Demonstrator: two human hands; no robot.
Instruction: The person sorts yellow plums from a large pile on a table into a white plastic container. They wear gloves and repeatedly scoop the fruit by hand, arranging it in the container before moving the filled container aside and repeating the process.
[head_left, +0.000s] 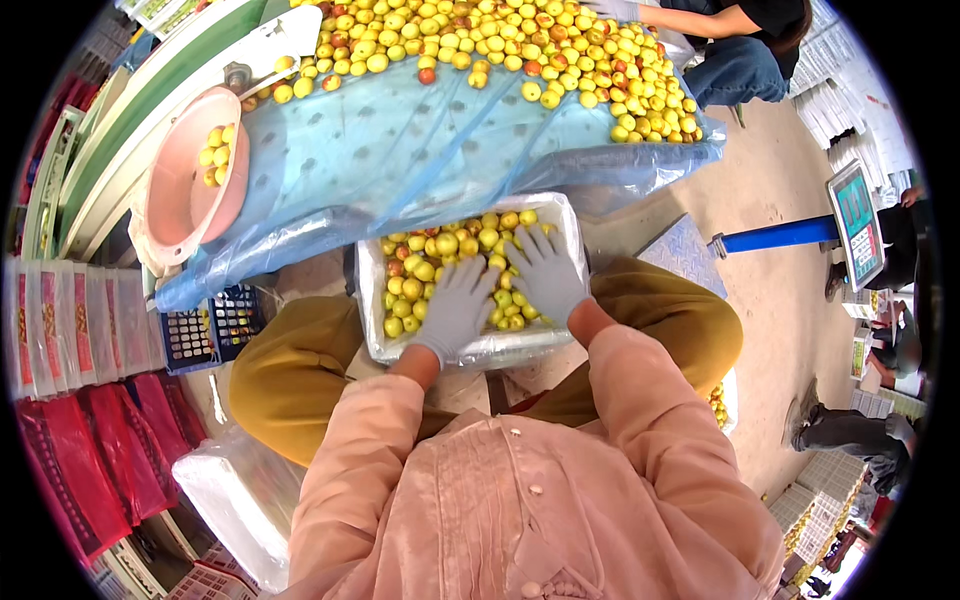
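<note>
Between my knees stands a white, plastic-lined crate (480, 354) filled with yellow-green and reddish jujubes (412, 289). My left hand (459, 307), in a grey glove, lies palm down on the fruit near the crate's front middle. To its right, my gloved right hand (549, 274) rests flat on the fruit along the crate's right side. Fingers on both hands are spread, and neither is closed around a fruit. Some fruit is hidden beneath the palms. Beyond the crate, a table covered in blue plastic sheeting (337, 150) carries a large heap of jujubes (480, 34).
A pink plastic basin (166, 199) with several fruits sits on the table's left. Dark blue baskets (187, 337) stand below it. At right are a scale display (856, 225) on a blue post (780, 236) and a metal platform (686, 251). Another person (739, 52) crouches at the far right.
</note>
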